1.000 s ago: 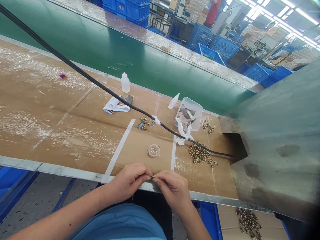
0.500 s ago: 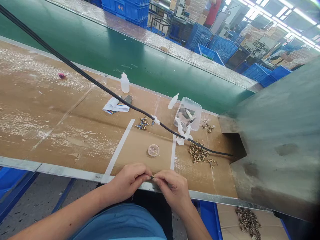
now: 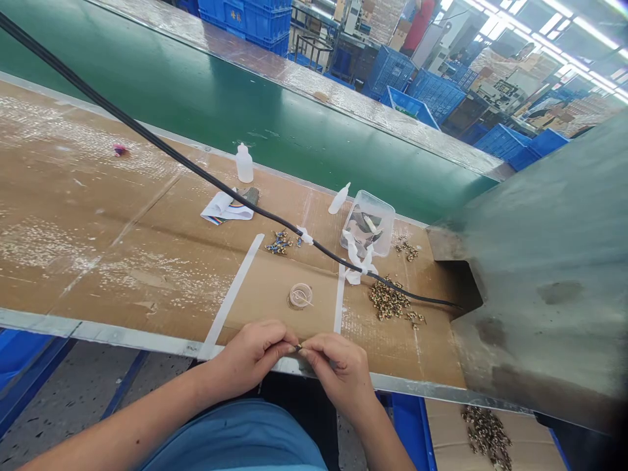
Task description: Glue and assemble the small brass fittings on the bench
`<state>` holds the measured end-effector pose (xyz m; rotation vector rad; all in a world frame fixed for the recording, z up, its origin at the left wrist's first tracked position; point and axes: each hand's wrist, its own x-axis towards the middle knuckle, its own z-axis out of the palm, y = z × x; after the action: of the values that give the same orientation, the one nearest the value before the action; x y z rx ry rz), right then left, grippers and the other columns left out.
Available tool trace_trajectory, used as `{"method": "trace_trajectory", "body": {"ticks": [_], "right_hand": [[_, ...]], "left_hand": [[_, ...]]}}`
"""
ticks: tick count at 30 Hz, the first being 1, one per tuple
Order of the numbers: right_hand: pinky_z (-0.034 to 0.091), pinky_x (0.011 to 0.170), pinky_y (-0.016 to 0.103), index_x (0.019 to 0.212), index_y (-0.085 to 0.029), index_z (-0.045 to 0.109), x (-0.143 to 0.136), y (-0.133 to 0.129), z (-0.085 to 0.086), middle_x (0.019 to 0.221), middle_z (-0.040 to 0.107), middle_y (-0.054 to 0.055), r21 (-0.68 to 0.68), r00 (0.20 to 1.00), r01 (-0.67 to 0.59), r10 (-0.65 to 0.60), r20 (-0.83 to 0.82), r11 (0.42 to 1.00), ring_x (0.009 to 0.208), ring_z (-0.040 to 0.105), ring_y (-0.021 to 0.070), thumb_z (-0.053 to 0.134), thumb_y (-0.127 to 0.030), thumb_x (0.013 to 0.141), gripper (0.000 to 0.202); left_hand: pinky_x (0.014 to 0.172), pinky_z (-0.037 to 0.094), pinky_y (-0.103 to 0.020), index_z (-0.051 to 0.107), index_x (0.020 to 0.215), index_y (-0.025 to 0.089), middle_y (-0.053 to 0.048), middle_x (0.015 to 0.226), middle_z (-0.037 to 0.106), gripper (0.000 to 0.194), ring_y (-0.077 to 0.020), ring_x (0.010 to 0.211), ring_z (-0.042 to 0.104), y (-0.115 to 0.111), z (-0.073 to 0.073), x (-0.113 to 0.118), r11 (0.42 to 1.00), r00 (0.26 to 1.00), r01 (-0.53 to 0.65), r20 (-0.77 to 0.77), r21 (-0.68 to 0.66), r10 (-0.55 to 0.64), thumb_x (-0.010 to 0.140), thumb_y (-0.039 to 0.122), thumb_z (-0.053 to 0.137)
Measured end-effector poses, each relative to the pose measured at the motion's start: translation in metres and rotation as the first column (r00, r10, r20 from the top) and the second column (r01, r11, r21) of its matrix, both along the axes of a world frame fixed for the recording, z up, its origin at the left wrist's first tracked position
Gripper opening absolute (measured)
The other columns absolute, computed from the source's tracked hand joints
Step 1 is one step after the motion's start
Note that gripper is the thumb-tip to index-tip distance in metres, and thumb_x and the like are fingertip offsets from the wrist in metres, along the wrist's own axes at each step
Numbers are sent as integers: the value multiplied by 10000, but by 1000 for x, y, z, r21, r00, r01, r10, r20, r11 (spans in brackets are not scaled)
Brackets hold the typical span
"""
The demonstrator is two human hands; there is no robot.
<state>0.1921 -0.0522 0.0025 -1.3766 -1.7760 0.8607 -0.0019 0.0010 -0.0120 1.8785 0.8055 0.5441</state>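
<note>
My left hand (image 3: 262, 348) and my right hand (image 3: 338, 363) meet over the table's front edge, fingertips pinched on one small dark and brass-coloured metal part (image 3: 298, 348). Most of the part is hidden by the fingers. Just beyond my hands stands a small round clear cup (image 3: 301, 296) with a thin stick in it. To its right lies a pile of small brass-and-dark metal parts (image 3: 389, 298). Behind and left of the cup is a smaller group of similar parts with blue on them (image 3: 279, 243).
A black cable (image 3: 161, 142) hangs diagonally across the table. Behind are a white bottle (image 3: 244, 163), a smaller dropper bottle (image 3: 339, 199), a folded cloth (image 3: 223, 208) and a clear plastic box (image 3: 386, 229). A metal panel (image 3: 544, 261) stands on the right; a green belt (image 3: 235, 108) runs behind.
Both hands stay in nearly the same place, still pinching the small part. The part looks slightly turned between the fingertips.
</note>
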Motion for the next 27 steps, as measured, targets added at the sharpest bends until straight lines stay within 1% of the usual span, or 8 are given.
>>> {"method": "trace_trajectory", "body": {"ticks": [8,11,15,20,27], "right_hand": [[449,665,194,840,-216,687,0,0,-1,772,696,-15,5,1000,15,-15,-4,1000,706,621,117,608,-150,867,106],[451,664,204,838,-217,685,-1,-1,-2,777,694,-11,-16,999,30,-31,-17,999,714,621,125,601,-153,871,111],[454,678,215,853,-220,679,-3,-4,-3,797,696,-6,-18,997,66,-66,-30,998,742,625,133,592,-167,882,105],[468,685,212,882,-225,664,-7,-9,-1,825,692,-3,44,994,104,-102,-33,994,763,630,130,589,-160,888,100],[514,782,213,984,-223,675,-9,-17,0,967,689,35,190,992,122,-123,-9,974,878,651,136,600,-100,873,182]], "left_hand": [[720,436,-232,611,881,179,-13,824,657,164,-143,793,599,1,1,1,1000,1000,3,8,6,-3,918,155,453],[710,435,-231,603,875,181,-10,812,645,158,-141,781,592,0,1,2,1000,1000,5,15,12,-5,921,161,453],[693,436,-226,603,871,181,-4,794,635,147,-137,762,585,-1,1,2,1000,999,-23,22,16,23,917,157,465],[704,457,-220,624,902,183,-3,812,653,136,-129,766,605,-2,1,2,999,994,-54,92,5,54,907,139,495],[765,510,-232,664,911,182,-21,876,699,121,-138,823,653,-2,1,1,994,967,-97,232,-41,104,878,126,562]]}}
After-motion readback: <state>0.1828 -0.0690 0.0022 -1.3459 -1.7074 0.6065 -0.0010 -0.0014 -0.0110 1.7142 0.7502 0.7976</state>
